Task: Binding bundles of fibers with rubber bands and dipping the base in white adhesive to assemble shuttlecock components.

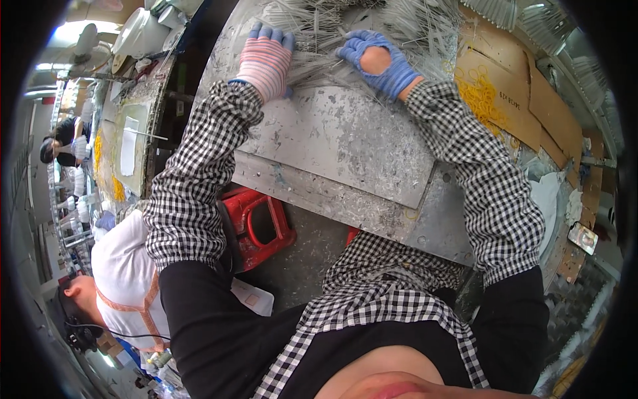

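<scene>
My left hand [264,63], in a pink-striped glove with grey-blue fingertips, lies at the left edge of a pile of thin clear plastic tubes [302,30]. Its fingers are stretched out and it is open. To the right, my right hand [382,63] wears a blue glove with a large hole over the back. Its slightly bent fingers point left and rest at the near edge of the pile; they look open, with nothing visibly gripped. The undersides of both hands are hidden. Beneath them is a worn, scratched grey metal table [345,133].
Yellow rubber bands [480,96] lie on cardboard [505,60] right of the tubes. A phone [583,237] sits at the far right. Below the table's left edge stands a red plastic stool [259,226]. A person in white [126,279] is close on my left, with another person [63,143] beyond.
</scene>
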### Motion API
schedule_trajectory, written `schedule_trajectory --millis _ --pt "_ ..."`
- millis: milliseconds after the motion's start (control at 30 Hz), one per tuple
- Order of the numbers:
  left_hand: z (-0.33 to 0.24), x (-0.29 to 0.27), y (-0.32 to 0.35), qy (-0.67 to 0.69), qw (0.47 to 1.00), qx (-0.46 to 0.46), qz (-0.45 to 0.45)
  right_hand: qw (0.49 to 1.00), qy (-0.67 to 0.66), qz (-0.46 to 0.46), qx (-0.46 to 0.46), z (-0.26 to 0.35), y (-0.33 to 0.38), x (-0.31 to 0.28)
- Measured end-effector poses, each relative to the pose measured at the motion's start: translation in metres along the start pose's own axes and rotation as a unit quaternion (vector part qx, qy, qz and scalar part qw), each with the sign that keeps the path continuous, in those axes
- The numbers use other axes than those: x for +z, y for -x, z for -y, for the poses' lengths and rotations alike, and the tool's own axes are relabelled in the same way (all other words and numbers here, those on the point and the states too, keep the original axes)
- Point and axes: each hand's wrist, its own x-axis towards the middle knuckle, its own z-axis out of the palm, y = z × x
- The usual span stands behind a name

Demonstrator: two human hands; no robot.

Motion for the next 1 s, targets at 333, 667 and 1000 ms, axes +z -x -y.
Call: schedule_trajectory --millis 333,667,1000 --pt "0.003 0.033 0.021 0.118 0.989 -0.035 -0.077 0.989 -0.086 0.117 0.031 0.042 -0.027 -0.069" --pt "-0.015 0.054 0.058 0.134 0.984 -0.037 -0.11 0.995 0.0 0.1 -0.026 0.039 0.01 -0.018" --pt "-0.026 0.075 0.089 0.147 0.975 -0.002 -0.168 0.982 0.063 0.166 -0.057 -0.02 0.061 -0.051"
